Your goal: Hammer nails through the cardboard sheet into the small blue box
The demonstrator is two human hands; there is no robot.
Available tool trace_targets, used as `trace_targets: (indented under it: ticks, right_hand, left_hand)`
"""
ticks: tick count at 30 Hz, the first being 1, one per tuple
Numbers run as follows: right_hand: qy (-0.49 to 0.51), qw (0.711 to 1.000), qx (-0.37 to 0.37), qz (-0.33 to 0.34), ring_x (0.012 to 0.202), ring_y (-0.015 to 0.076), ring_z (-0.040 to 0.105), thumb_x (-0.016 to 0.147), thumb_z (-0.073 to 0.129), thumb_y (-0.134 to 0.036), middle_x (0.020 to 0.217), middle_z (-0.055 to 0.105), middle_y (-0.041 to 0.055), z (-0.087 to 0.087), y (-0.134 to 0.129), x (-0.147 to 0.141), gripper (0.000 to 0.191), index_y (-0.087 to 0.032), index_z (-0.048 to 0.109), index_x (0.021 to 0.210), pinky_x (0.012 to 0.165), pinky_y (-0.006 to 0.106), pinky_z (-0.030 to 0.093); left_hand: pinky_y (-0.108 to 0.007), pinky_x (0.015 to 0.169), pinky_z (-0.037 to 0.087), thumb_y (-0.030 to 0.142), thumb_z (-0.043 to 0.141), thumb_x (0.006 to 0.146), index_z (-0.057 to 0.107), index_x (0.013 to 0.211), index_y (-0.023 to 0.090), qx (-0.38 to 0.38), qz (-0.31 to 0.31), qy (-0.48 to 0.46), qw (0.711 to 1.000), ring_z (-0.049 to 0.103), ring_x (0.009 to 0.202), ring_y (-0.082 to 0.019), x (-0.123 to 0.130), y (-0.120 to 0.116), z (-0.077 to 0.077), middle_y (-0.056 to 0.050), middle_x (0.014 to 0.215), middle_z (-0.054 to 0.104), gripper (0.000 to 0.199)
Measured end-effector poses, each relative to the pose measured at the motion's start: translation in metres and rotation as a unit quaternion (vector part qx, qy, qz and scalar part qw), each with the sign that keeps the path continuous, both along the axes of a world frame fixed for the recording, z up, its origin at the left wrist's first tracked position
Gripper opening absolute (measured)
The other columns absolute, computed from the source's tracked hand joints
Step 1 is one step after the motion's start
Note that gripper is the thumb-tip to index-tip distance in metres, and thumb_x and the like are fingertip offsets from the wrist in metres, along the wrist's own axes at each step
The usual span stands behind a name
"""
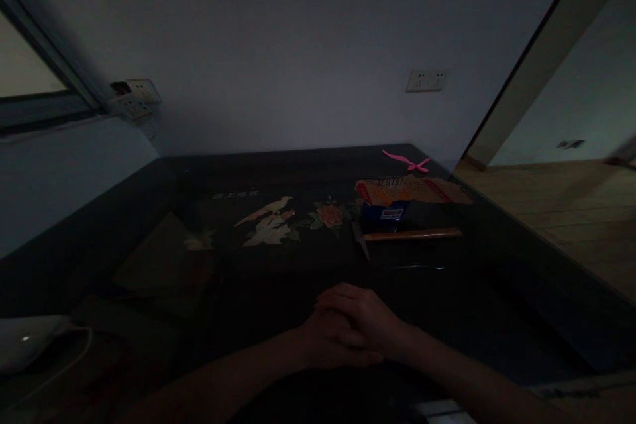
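Note:
In the head view my left hand (328,338) and my right hand (365,310) are clasped together over the near part of the dark table (278,298). The right hand lies over the left one's fingers, and no object shows between them. Just beyond them is a hammer-like tool with a wooden handle (415,235) and a dark, pointed metal head (360,242). A thin, shiny strip (417,267) lies nearer to me; its kind is unclear in the dim light. Behind the tool stands a small blue box (385,213) with a torn brown cardboard flap (397,191).
A pink ribbon (408,161) lies near the table's far right corner. Birds and a flower (330,214) decorate the tabletop. A white device (30,339) with a cable sits at the left edge. Wall sockets (426,80) are above the table, and a wooden floor (556,199) lies to the right.

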State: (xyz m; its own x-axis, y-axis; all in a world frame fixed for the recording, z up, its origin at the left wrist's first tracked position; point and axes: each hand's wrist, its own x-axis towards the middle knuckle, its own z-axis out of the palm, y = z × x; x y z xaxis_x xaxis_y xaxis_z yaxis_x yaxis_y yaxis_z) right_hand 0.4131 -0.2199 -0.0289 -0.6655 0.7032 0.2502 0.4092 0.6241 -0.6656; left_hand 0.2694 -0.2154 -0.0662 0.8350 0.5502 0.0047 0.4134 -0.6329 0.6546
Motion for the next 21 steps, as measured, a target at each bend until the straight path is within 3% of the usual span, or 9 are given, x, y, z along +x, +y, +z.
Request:
trace_targets:
  ticks: [3,7,9,11,12,15,21]
  right_hand:
    - [0.049,0.997,-0.031,-0.057,0.097,0.019,0.062,0.088,0.051,-0.036,0.105,0.069,0.0076,0.013,0.013,0.019,0.03,-0.018,0.064,0.107,0.084,0.03,0.048]
    - [-0.017,0.962,0.027,-0.27,0.094,0.0227,0.065,0.091,0.042,-0.033,0.101,0.071,0.0082,0.024,0.041,0.076,0.029,-0.019,0.065,0.102,0.083,0.036,0.049]
    - [-0.134,0.923,0.079,-0.351,0.093,0.0256,0.065,0.089,0.044,-0.028,0.104,0.07,0.0109,0.02,0.053,0.116,0.029,-0.016,0.065,0.105,0.082,0.038,0.05]
    - [-0.272,0.86,0.125,-0.413,0.101,0.0295,0.061,0.087,0.043,-0.021,0.115,0.065,0.0136,0.011,0.061,0.156,0.035,-0.015,0.06,0.117,0.082,0.042,0.05]
    - [-0.329,0.834,0.139,-0.422,0.106,0.0302,0.059,0.087,0.042,-0.017,0.118,0.063,0.0151,0.005,0.064,0.174,0.038,-0.013,0.057,0.122,0.084,0.042,0.049]
    - [-0.433,0.795,0.136,-0.402,0.111,0.0315,0.056,0.083,0.04,-0.005,0.127,0.056,0.0183,-0.009,0.071,0.211,0.046,-0.01,0.053,0.126,0.086,0.043,0.047]
    - [-0.431,0.805,0.121,-0.391,0.095,0.0325,0.063,0.081,0.044,-0.003,0.114,0.063,0.0207,-0.016,0.088,0.223,0.038,-0.013,0.064,0.112,0.068,0.039,0.051]
  left_hand:
    - [-0.022,0.064,0.042,0.045,0.055,0.084,0.068,0.077,0.017,0.039,-0.018,0.019,0.999,0.061,0.071,-0.013,0.002,0.002,0.008,0.0,0.075,0.069,0.032]
    - [-0.019,0.049,0.031,0.043,0.052,0.086,0.06,0.066,0.016,0.077,-0.035,0.022,0.996,0.052,0.053,-0.007,0.003,0.003,0.013,0.003,0.059,0.061,0.035]
    - [-0.018,0.048,0.028,0.042,0.052,0.086,0.058,0.065,0.016,0.089,-0.038,0.019,0.995,0.051,0.052,-0.007,0.004,0.003,0.013,0.003,0.058,0.059,0.035]
    - [-0.019,0.047,0.027,0.043,0.051,0.086,0.057,0.064,0.017,0.095,-0.038,0.02,0.995,0.05,0.051,-0.007,0.004,0.003,0.013,0.004,0.057,0.058,0.035]
    - [-0.019,0.046,0.026,0.043,0.051,0.086,0.057,0.063,0.017,0.098,-0.038,0.02,0.994,0.05,0.051,-0.007,0.004,0.003,0.013,0.004,0.056,0.058,0.035]
    - [-0.019,0.046,0.027,0.041,0.051,0.087,0.057,0.063,0.017,0.105,-0.032,0.02,0.994,0.051,0.051,-0.007,0.004,0.002,0.015,0.004,0.056,0.057,0.034]
    - [-0.019,0.046,0.028,0.043,0.048,0.088,0.057,0.064,0.017,0.113,-0.034,0.017,0.993,0.053,0.052,-0.007,0.003,0.003,0.014,0.004,0.057,0.058,0.036]
